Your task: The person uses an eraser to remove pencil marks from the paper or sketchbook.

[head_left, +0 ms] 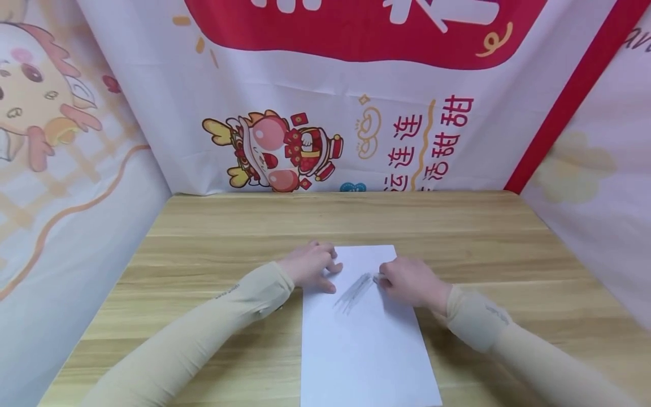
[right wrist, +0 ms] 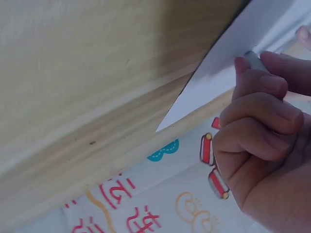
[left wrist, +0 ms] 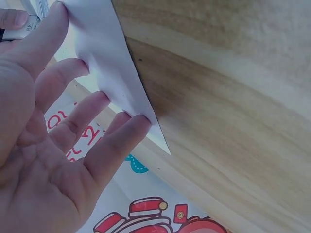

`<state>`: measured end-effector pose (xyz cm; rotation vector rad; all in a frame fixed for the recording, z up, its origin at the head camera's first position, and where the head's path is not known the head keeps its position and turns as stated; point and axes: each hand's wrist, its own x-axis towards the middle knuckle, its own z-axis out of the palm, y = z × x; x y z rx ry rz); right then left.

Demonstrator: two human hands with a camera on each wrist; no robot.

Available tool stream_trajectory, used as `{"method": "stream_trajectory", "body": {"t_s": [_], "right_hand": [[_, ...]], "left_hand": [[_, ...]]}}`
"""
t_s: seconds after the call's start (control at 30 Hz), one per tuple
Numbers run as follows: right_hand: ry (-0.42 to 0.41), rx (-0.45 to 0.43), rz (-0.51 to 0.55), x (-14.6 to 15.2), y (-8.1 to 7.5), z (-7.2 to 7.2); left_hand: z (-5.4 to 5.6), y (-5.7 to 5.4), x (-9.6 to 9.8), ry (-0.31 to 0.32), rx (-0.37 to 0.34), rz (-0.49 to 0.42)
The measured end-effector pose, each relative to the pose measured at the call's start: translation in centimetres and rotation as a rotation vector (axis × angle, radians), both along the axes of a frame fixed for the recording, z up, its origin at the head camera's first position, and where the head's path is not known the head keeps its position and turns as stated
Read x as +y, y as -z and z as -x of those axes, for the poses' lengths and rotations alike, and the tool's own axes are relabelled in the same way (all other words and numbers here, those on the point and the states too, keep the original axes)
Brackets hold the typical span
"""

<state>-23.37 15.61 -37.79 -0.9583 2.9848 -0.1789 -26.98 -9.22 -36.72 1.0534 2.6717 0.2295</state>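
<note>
A white sheet of paper (head_left: 366, 356) lies on the wooden table, with a slanting patch of grey pencil strokes (head_left: 354, 294) in its upper half. My left hand (head_left: 311, 267) presses on the upper left part of the sheet, fingers spread and fingertips on the paper. At the upper right end of the strokes, my right hand (head_left: 411, 281) pinches a small white eraser (left wrist: 26, 30) between thumb and forefinger. Lettering shows on the eraser in the left wrist view. In the right wrist view its pale end (right wrist: 254, 60) meets the paper, while the other fingers curl into the palm.
The wood-grain table (head_left: 229, 220) extends around the sheet on both sides. Behind it hangs a white and red printed cloth (head_left: 325, 85) with cartoon figures and lettering. Further printed cloths stand at the left (head_left: 76, 226) and right (head_left: 595, 226).
</note>
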Motion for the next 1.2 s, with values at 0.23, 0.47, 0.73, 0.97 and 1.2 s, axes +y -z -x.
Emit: {"method": "stream_trajectory", "body": {"t_s": [0.23,0.47,0.73,0.97,1.2], "right_hand": [[0.067,0.024,0.035,-0.2,0.2,-0.9],[0.141,-0.037,0.037,-1.2,-0.1,-0.8],[0.182,-0.084,0.029,-1.2,-0.2,-0.6],[0.215,-0.194,0.066,-0.8,-0.2,-0.2],[0.198,-0.176,0.054,-1.0,-0.4,0.0]], "left_hand": [[0.1,0.1,0.2,-0.024,-0.024,-0.005],[0.0,-0.2,0.3,-0.050,-0.052,0.013],[-0.3,-0.7,0.6,-0.075,-0.081,0.001],[-0.3,-0.5,0.8,-0.060,-0.073,0.003],[0.1,-0.5,0.9,-0.027,-0.023,0.023]]}}
